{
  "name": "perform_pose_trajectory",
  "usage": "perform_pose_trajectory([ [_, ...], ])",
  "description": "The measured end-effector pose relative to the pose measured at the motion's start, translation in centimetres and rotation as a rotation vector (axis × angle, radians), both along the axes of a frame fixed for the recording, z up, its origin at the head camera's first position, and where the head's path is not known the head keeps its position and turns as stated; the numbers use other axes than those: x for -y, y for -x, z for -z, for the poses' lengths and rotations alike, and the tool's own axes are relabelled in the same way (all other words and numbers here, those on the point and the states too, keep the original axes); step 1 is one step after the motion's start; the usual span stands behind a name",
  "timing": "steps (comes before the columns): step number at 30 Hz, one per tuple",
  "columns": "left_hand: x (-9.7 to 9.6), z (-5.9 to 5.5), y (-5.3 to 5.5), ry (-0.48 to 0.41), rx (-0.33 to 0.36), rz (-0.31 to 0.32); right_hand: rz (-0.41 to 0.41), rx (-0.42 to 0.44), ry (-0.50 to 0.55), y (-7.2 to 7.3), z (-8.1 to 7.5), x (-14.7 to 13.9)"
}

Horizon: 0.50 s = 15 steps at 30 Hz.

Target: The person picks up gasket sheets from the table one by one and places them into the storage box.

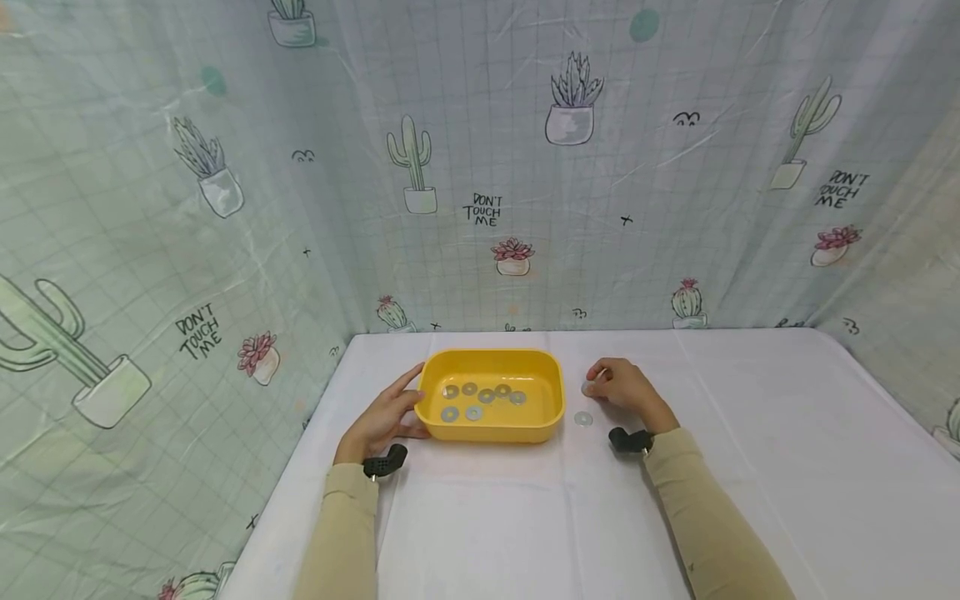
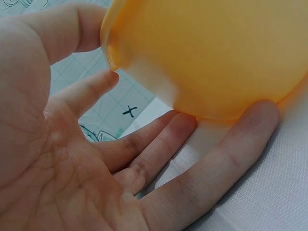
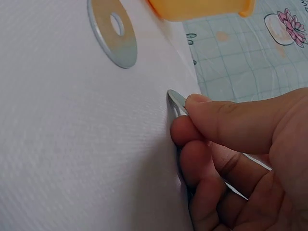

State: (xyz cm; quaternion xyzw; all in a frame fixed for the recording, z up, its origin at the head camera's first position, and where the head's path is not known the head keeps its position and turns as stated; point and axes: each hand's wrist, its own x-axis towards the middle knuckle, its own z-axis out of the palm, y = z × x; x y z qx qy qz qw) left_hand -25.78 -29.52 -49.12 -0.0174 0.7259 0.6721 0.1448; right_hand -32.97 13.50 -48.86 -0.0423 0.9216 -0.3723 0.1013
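A yellow plastic tray (image 1: pixel 487 434) stands on the white table with several flat metal washers (image 1: pixel 517 398) lying inside it. My left hand (image 1: pixel 382 419) holds the tray at its left end. In the left wrist view, the thumb lies at the tray's rim (image 2: pixel 107 41) and fingertips touch its wall and lower edge. To the right of the tray, my right hand (image 1: pixel 624 386) pinches a washer (image 3: pixel 176 98) between thumb and forefinger, tilted up close to the tabletop. Another washer (image 1: pixel 583 419) lies flat between the tray and that hand.
White cloth (image 1: pixel 487 525) covers the table. A curtain (image 1: pixel 480 167) printed with cacti hangs behind the table and along its left side. Dark wrist cameras (image 1: pixel 386 461) are strapped on both wrists.
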Motion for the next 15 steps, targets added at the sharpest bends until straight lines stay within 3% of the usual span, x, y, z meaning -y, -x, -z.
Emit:
perform_pose_trajectory([
  [15, 0.1, -0.07, -0.04, 0.014, 0.0, 0.003, 0.034, 0.048, 0.069, 0.2, -0.15, -0.28],
])
